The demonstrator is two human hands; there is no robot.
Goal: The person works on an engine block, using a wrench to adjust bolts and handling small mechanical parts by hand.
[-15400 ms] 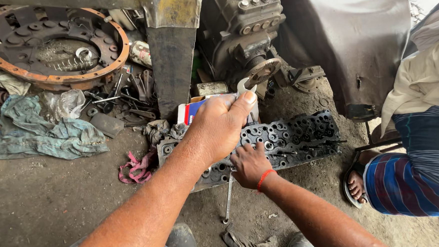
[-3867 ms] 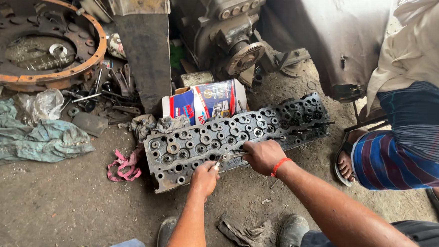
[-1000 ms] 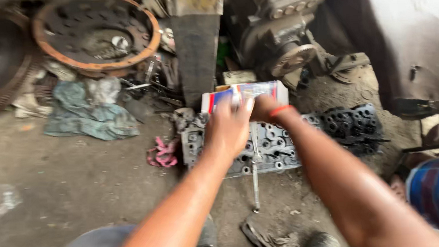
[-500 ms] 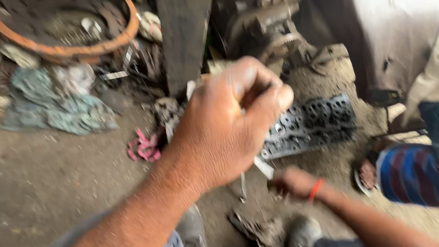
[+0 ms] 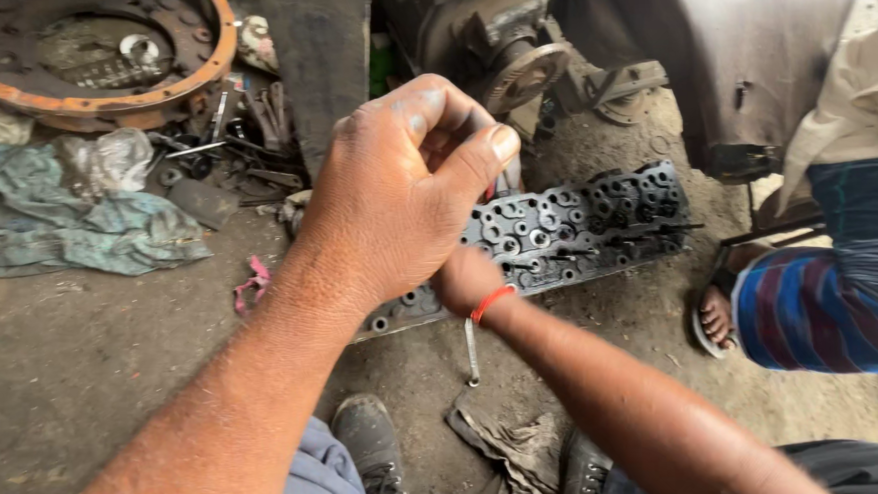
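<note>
I see a long dark metal cylinder head, greasy, dotted with round ports and bolt holes, lying flat on the dirt floor. Left hand raised above its near-left end, fingers curled together, contents not discernible. Right hand rests on its front edge; grip unclear. Wrench just below
</note>
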